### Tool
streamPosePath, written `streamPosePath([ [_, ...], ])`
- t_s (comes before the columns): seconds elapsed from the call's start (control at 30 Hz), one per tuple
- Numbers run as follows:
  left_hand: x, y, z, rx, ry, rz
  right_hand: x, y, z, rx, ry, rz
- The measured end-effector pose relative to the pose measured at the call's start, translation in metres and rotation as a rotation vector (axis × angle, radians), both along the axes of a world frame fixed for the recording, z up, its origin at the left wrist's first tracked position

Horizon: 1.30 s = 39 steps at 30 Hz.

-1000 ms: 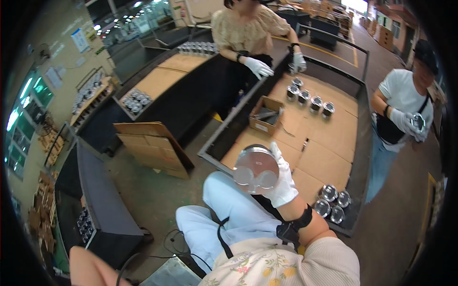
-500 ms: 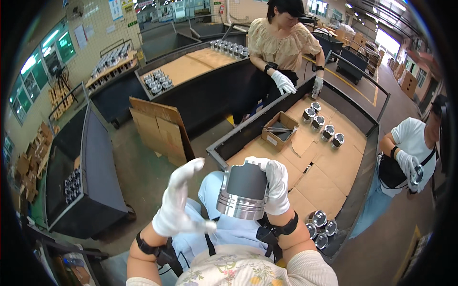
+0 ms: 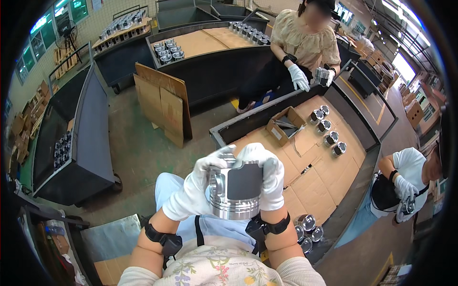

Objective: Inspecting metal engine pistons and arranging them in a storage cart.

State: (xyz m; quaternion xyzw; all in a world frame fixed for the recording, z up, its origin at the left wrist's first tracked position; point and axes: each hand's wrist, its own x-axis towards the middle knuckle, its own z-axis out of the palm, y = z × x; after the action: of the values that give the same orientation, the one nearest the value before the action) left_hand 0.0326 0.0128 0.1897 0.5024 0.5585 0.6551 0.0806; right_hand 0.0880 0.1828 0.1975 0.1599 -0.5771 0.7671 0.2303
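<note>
A large metal piston (image 3: 237, 193) with a dark grey coated skirt and shiny ring grooves is held up in front of my body, grooved end down. My right hand (image 3: 270, 178), in a white glove, grips its right side. The white-gloved left hand (image 3: 193, 188) wraps round the left side, its fingers at the upper edge. Both hands are closed on the same piston. Beyond them, to the right, stands a dark metal cart lined with cardboard (image 3: 315, 186). Several pistons (image 3: 324, 126) stand in a row at its far end, and another cluster (image 3: 307, 231) sits in its near corner.
An open cardboard box (image 3: 285, 125) with grey pieces sits in the cart. One co-worker (image 3: 305, 47) at the far side holds a piston; another (image 3: 400, 181) at the right holds one too. Folded cardboard (image 3: 162, 105) leans against a second cart (image 3: 214, 71). A dark cart (image 3: 88, 138) stands left.
My left hand has come in from the left and closed on the piston, which has turned slightly. The far co-worker has lifted a piston from the cart. My view has shifted.
</note>
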Motion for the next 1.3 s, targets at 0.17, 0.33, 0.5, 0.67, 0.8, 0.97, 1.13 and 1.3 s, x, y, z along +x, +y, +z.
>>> streamPosePath([
  [0.17,-0.007,-0.007,0.003,0.02,0.23,0.27,-0.006,-0.014,-0.012,-0.064,-0.214,-0.044],
  [0.33,-0.004,-0.009,0.012,-0.119,0.453,0.508,0.001,-0.028,-0.014,-0.113,-0.288,-0.073],
  [0.5,-0.001,-0.012,0.016,-0.203,0.522,0.479,0.004,-0.036,-0.019,-0.245,-0.267,0.058],
  [0.67,0.004,-0.005,0.003,-0.066,0.485,0.57,0.005,-0.042,-0.018,-0.217,-0.311,0.041],
  [0.8,-0.001,-0.012,0.007,-0.059,0.298,0.449,0.007,-0.037,-0.024,-0.646,-0.449,0.263],
  [0.97,-0.014,-0.013,0.004,-0.316,0.236,0.415,0.007,-0.036,-0.033,-0.803,-0.429,0.474],
  [1.13,-0.013,-0.011,0.012,-0.217,0.224,0.371,0.007,-0.034,-0.036,-0.923,-0.51,0.47],
  [1.3,-0.012,-0.008,0.015,-0.107,0.535,0.537,0.008,-0.036,-0.04,-1.195,-0.48,0.507],
])
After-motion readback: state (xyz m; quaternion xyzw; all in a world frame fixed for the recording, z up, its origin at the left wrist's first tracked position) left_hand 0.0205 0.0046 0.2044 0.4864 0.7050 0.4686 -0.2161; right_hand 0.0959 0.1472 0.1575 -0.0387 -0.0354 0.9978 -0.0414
